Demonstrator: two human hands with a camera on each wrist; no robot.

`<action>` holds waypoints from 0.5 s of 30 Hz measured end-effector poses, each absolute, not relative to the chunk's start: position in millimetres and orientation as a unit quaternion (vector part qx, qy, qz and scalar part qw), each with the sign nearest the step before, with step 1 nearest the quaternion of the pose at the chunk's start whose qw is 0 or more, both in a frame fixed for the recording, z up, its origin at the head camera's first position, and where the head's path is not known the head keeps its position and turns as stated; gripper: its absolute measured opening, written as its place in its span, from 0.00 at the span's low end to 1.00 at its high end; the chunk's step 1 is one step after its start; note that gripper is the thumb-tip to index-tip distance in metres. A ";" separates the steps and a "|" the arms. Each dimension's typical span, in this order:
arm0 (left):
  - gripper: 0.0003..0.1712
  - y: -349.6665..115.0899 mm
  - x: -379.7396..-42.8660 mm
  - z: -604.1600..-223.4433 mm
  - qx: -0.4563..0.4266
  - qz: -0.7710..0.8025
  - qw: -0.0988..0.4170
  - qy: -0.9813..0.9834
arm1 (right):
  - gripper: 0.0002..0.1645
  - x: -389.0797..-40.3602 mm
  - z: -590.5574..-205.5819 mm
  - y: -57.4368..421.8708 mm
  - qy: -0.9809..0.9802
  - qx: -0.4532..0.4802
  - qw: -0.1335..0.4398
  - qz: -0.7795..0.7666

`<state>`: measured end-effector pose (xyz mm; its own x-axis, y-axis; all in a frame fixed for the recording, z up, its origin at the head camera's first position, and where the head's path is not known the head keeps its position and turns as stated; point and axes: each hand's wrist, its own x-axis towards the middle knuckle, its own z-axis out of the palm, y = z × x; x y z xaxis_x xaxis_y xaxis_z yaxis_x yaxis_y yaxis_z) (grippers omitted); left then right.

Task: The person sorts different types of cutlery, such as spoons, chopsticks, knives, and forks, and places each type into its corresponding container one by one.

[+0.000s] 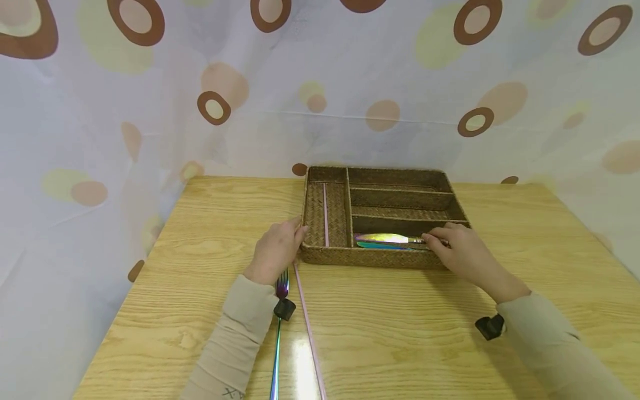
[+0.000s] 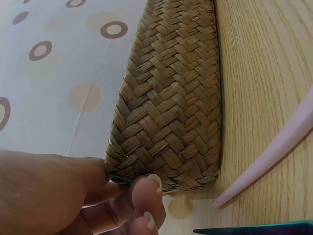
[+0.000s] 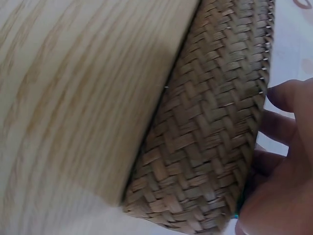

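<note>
A woven cutlery tray [image 1: 327, 255] with several compartments stands on the table. My left hand [image 1: 275, 250] grips its front left corner, and the left wrist view shows the fingers curled against the woven wall [image 2: 171, 103]. Over the front right compartment, my right hand [image 1: 460, 247] pinches a shiny table knife [image 1: 387, 238] by its handle, blade pointing left. Beneath that blade lies a second, blue-green knife [image 1: 382, 245]. In the right wrist view the right hand [image 3: 288, 161] is beside the tray's rim, and the knife is mostly hidden.
One pink chopstick [image 1: 326, 214] lies in the tray's left compartment. Another pink chopstick [image 1: 310, 333] is on the table in front. Beside it a rainbow-coloured fork [image 1: 283, 283] lies partly under the left wrist. A patterned cloth [image 1: 350, 83] hangs behind the table [image 1: 400, 333].
</note>
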<state>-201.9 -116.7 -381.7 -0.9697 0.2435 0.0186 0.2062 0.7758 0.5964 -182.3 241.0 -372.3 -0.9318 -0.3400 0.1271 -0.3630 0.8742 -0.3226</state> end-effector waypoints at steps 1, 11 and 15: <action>0.25 -116.5 -202.0 -381.7 0.120 0.313 0.030 0.942 | 0.22 -183.8 -373.7 241.6 -0.969 0.176 0.025 0.173; 0.26 -117.4 -202.4 -382.2 0.125 0.319 0.032 0.939 | 0.25 -191.7 -381.4 241.1 -0.971 0.158 -0.049 0.172; 0.26 -117.4 -202.9 -383.8 0.126 0.316 0.033 0.940 | 0.30 -192.9 -381.4 240.5 -0.976 0.144 -0.089 0.139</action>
